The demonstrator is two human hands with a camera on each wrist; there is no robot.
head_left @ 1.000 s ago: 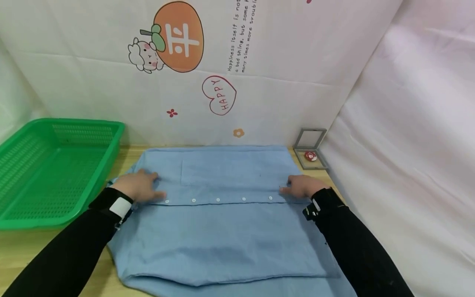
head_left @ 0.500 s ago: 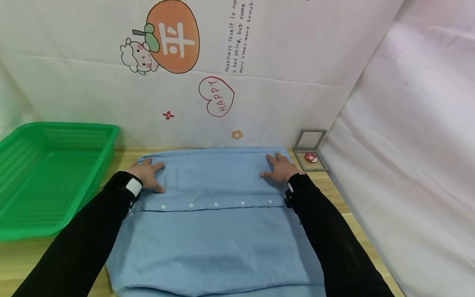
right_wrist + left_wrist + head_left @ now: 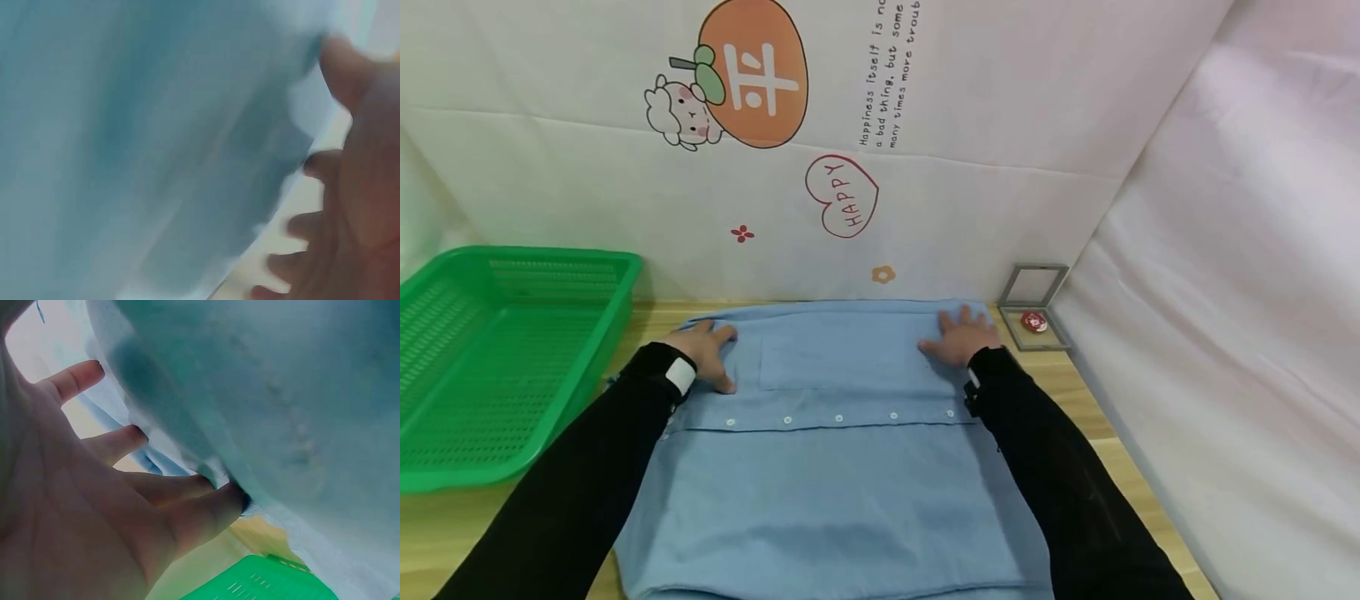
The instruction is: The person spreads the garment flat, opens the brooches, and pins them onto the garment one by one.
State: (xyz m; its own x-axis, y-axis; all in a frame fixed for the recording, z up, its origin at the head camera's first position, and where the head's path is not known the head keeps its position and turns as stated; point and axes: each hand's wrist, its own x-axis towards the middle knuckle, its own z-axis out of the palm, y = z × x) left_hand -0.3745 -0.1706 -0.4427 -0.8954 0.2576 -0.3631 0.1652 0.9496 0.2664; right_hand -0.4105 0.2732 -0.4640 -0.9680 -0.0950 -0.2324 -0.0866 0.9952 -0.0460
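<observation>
A light blue button-up shirt [image 3: 842, 483] lies spread on the wooden table, its row of white buttons running crosswise. On its far left part rests my left hand [image 3: 705, 354], fingers spread and the thumb toward the buttons. In the left wrist view the fingertips [image 3: 234, 499] touch the blue cloth. My right hand [image 3: 961, 337] lies on the far right part of the shirt with its fingers spread. The right wrist view is blurred, but its fingers [image 3: 306, 225] appear straight along the edge of the cloth. Neither hand grips anything visible.
A green plastic basket [image 3: 512, 367] stands on the table at the left. At the far right corner lies an opened, grey-framed clear case [image 3: 1043, 340] with a small red round item [image 3: 1033, 322]. White printed cloth [image 3: 985, 192] hangs behind the table and along its right side.
Both hands have moved farther back on the shirt, the right one also inward to the left. Their fingers now lie spread on the cloth. In the last half second little has moved.
</observation>
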